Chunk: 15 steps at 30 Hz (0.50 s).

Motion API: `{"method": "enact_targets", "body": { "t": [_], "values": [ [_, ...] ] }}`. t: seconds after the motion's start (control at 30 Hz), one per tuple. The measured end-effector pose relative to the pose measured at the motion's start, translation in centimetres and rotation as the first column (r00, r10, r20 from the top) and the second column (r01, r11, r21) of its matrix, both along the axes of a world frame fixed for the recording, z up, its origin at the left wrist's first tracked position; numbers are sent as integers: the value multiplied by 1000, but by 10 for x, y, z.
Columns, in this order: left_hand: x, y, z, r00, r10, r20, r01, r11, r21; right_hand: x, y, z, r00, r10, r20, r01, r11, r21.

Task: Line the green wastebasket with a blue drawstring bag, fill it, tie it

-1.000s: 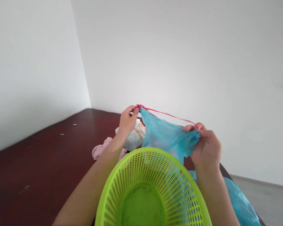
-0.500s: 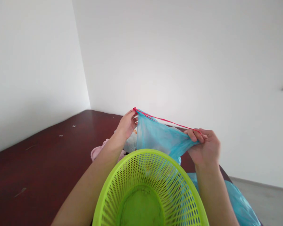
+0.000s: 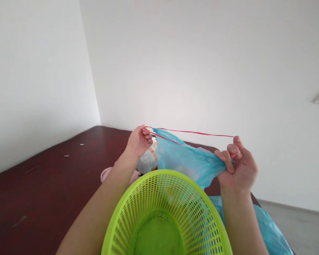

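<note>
Between my hands hangs a thin blue plastic drawstring bag, its mouth pulled out wide beyond the basket. My left hand pinches the red drawstring at the bag's left corner. On the other side my right hand has its fingers curled round the bag's right corner, and the string runs taut to its thumb. Nearest to me stands a green plastic basket with slotted walls; nothing lies on its visible bottom. The bag's lower part is hidden behind the basket.
Past my left forearm lie a pink cloth and a whitish plastic bag with orange print. More blue plastic drapes over the right edge of the dark red table. White walls rise behind and left.
My hands have moved farther apart, the left one leftward and the right one rightward. The red drawstring now stands out from the bag's edge in a longer stretch.
</note>
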<state>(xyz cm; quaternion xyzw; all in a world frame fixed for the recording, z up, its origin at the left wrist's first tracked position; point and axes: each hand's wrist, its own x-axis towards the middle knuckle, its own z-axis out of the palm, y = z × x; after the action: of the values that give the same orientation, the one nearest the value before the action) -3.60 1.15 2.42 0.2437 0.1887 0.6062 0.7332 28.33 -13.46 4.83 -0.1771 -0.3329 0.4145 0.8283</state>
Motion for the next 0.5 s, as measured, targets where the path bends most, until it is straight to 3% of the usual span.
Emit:
{"method": "enact_targets", "body": {
  "t": [0.23,0.3,0.37,0.4,0.43,0.5],
  "values": [
    [-2,-15,15,986,-90,141,76,992,100,-7,5,0,995,-95,8,95,995,-7],
    [-3,-17,17,991,-122,54,112,982,151,-9,8,0,994,-110,2,110,994,-28],
    [-3,-18,14,973,-89,-211,131,972,196,-11,10,-1,993,-116,-7,115,992,-47],
    [-3,-17,11,918,-24,-397,123,967,224,-13,10,-1,993,-116,-11,116,992,-52],
    [-1,-16,6,810,63,-583,112,959,259,-14,10,-1,993,-119,-13,118,992,-52],
    [2,-12,-7,494,237,-837,117,935,334,-15,8,0,991,-133,0,133,990,-36]
  ]
}}
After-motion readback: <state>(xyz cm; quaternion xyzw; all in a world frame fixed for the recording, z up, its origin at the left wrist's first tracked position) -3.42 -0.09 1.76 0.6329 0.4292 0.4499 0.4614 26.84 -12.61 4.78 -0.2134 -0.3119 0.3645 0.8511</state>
